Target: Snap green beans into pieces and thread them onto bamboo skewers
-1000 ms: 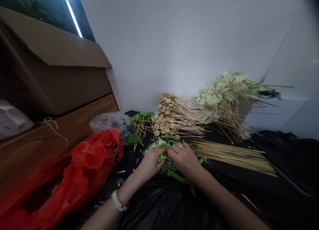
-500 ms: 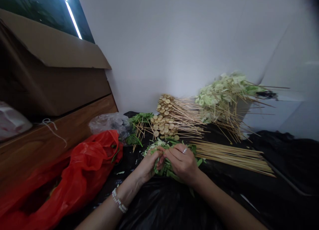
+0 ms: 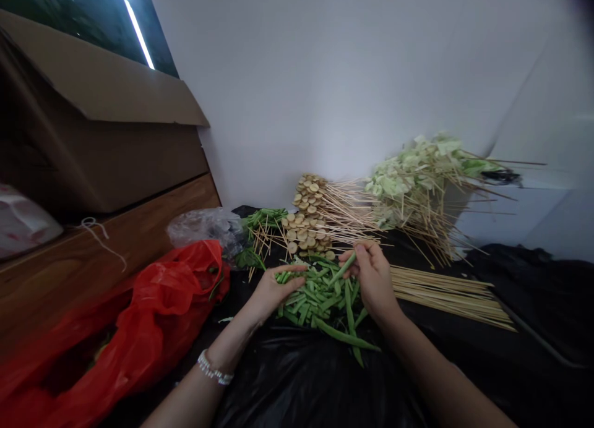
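Observation:
My right hand (image 3: 374, 278) pinches a cut green bean (image 3: 346, 268) between thumb and fingers, above a heap of cut green beans (image 3: 320, 299). My left hand (image 3: 273, 293) lies on the heap's left edge, its fingers reaching over the beans and a bead bracelet (image 3: 214, 369) on its wrist. Behind the heap are skewered round tan slices (image 3: 304, 227). A bundle of bare bamboo skewers (image 3: 445, 295) lies to the right of my right hand. The heap rests on a black plastic sheet (image 3: 301, 378).
Skewered pale cabbage leaves (image 3: 413, 187) are piled against a white wall (image 3: 334, 88), and skewered greens (image 3: 264, 224) stand nearby. At left are a red plastic bag (image 3: 162, 298), a clear bag (image 3: 206, 227), a wooden ledge (image 3: 102, 248) and a cardboard box (image 3: 102, 100).
My hands have parted: the right moved up and right, now pinching a bean, and the left moved left. The bean heap, earlier covered by my hands, now shows.

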{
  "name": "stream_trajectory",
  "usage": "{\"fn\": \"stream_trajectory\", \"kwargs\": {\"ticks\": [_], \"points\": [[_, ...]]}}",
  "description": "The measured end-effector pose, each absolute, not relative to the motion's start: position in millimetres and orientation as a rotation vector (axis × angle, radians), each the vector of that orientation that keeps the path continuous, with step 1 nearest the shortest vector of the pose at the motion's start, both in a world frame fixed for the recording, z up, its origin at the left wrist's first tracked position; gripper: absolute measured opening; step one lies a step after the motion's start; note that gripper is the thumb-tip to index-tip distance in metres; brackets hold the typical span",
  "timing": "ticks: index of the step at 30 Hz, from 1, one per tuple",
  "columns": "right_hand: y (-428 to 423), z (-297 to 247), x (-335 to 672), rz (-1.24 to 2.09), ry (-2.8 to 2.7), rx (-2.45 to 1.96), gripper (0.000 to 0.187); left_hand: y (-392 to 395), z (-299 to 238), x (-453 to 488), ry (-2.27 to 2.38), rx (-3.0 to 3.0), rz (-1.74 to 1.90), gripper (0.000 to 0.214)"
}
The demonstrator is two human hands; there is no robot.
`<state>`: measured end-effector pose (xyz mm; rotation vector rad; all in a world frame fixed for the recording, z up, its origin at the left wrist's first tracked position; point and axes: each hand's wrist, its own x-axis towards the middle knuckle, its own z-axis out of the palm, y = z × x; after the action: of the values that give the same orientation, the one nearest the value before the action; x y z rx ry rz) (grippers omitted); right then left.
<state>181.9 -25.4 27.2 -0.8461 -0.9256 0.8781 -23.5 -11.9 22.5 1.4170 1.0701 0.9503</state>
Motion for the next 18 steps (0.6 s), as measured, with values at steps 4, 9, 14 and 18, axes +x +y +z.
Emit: {"fn": "stream_trajectory", "kwargs": {"ticks": [4, 9, 14, 18], "points": [[-27, 22, 171, 0.969, -0.914, -0.816, 0.031, -22, 17, -17, 0.998, 1.527, 0.738, 0.052], [-28, 19, 169, 0.864, -1.069, -0.907, 0.026, -26, 16, -13, 0.980, 1.542, 0.756, 0.050], [-36, 22, 174, -0.083, -1.686, -1.107, 0.028, -22, 16, -12, 1.037, 1.648, 0.886, 0.042], [-41, 20, 166, -0.502, -2.146, -1.058, 0.018, -18, 12, -11, 1.083, 1.851, 1.036, 0.027]]}}
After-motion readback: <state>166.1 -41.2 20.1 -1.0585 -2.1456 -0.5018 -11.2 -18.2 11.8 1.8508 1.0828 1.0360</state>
